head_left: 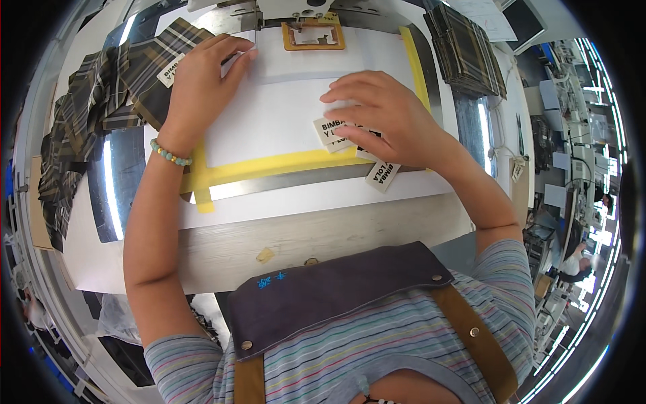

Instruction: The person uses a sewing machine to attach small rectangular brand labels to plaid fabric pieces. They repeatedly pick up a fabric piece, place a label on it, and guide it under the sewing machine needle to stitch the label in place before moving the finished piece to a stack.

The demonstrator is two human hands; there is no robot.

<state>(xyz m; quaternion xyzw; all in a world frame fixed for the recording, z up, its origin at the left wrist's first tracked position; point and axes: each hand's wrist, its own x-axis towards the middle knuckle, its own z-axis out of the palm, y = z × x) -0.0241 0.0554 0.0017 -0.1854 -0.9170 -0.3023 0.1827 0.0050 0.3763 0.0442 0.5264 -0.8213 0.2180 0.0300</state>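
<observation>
My left hand (210, 75) is over the left part of the white work surface (269, 114), beside the plaid fabric. Its thumb and forefinger tips come together in a pinch; anything between them is too small to make out. My right hand (393, 121) hovers on the right with its fingers stretched and apart, the thumb over a small pile of cream fabric labels with dark print (330, 132). Part of that pile is hidden beneath the hand. Another cream label (382, 176) lies just below, across the metal edge. Ahead, an orange-framed clamp (313, 38) sits under the sewing machine head (293, 8).
Brown plaid fabric pieces (81, 128) spread along the left, one bearing a cream label (169, 71). A stack of folded plaid pieces (464, 50) stands at the far right. Yellow tape (282, 161) borders the work surface. A small beige scrap (265, 255) lies on the near table edge.
</observation>
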